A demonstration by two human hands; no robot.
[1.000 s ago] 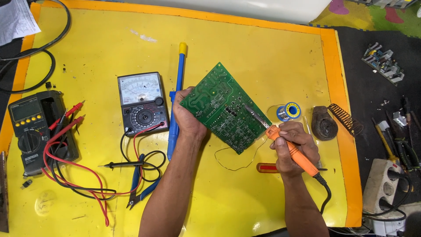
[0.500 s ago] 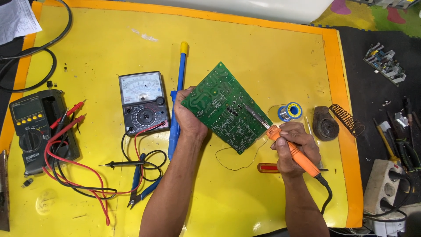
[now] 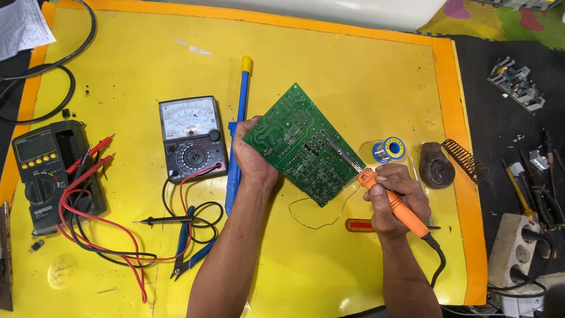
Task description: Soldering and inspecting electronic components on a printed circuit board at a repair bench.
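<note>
A flat green circuit board (image 3: 301, 150) is tilted above the yellow tabletop (image 3: 353, 76), its edge pinched in the left hand (image 3: 254, 158). The right hand (image 3: 395, 197) is wrapped around an orange-handled soldering iron (image 3: 393, 200), metal tip on the board. Thin solder wire (image 3: 318, 218) curls below. Left of the left hand lie a blue desoldering pump (image 3: 238, 135) and an analog meter (image 3: 191, 136); beyond the right hand, a solder spool (image 3: 389, 149).

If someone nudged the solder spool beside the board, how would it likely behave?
The solder spool seems to lie flat on one flange on the yellow mat, so it would probably slide, not roll. Its loose wire end looks thin and floppy. Probably dense for its size.
</note>
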